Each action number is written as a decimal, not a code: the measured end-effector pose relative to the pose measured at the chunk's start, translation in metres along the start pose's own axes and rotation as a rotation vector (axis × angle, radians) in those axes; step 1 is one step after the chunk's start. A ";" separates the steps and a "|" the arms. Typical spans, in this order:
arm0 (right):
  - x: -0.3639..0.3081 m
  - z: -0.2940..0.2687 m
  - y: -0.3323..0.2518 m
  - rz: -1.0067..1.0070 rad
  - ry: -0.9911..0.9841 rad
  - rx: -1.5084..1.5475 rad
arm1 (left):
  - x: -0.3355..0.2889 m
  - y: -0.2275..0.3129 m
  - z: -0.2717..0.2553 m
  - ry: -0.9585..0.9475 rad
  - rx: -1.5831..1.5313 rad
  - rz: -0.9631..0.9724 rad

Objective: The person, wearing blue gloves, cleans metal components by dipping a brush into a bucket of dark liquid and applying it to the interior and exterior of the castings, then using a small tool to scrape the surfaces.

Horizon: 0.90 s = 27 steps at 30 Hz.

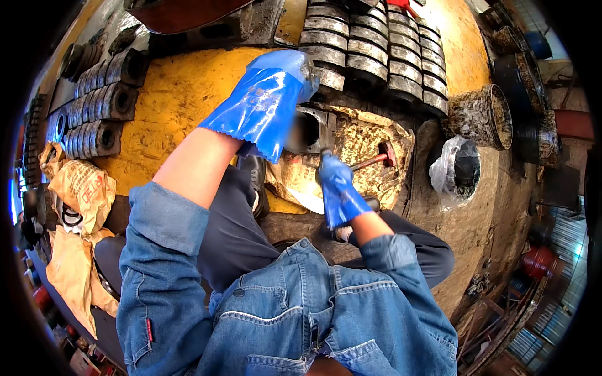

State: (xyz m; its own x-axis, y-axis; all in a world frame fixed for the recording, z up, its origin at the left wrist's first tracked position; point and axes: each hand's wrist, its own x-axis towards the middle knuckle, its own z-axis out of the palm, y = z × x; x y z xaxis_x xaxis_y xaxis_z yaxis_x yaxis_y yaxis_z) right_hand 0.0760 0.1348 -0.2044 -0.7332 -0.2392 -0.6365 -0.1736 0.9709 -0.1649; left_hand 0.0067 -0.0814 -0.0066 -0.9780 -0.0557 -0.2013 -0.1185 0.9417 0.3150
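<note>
My left hand [285,78], in a shiny blue rubber glove, reaches to the near end of the stacked metal blocks [326,44]. Its fingers are mostly hidden behind the glove's back. Below it lies a dark metal block with a round hole [308,130], partly blurred. My right hand [338,182], also blue-gloved, is closed beside this block. A small dark tip sticks out above its fingers, and what it grips I cannot make out. Just right of that hand a hammer [375,160] with a reddish handle lies on a stained yellowish sheet [357,135].
More holed blocks [100,113] stand in rows at the left, near brown paper sacks [81,188]. To the right are a grimy cylindrical can [480,117] and a plastic-lined container [463,172]. A large rust-brown vessel [188,15] stands at the far left.
</note>
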 end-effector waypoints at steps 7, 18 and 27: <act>0.048 -0.040 0.028 0.011 0.199 0.156 | 0.008 0.013 0.005 0.061 0.002 0.039; -0.069 0.009 0.062 -0.257 0.342 -0.073 | 0.010 0.003 0.012 0.076 0.040 0.027; -0.084 0.023 0.051 -0.367 0.414 -0.029 | 0.004 -0.004 -0.001 0.098 -0.008 -0.016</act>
State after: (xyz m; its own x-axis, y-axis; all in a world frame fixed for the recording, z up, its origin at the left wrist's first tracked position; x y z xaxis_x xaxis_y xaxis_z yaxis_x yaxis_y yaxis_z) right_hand 0.1439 0.2044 -0.1767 -0.8174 -0.5436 -0.1904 -0.4805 0.8258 -0.2952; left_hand 0.0036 -0.0855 -0.0081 -0.9881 -0.1031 -0.1145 -0.1350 0.9377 0.3202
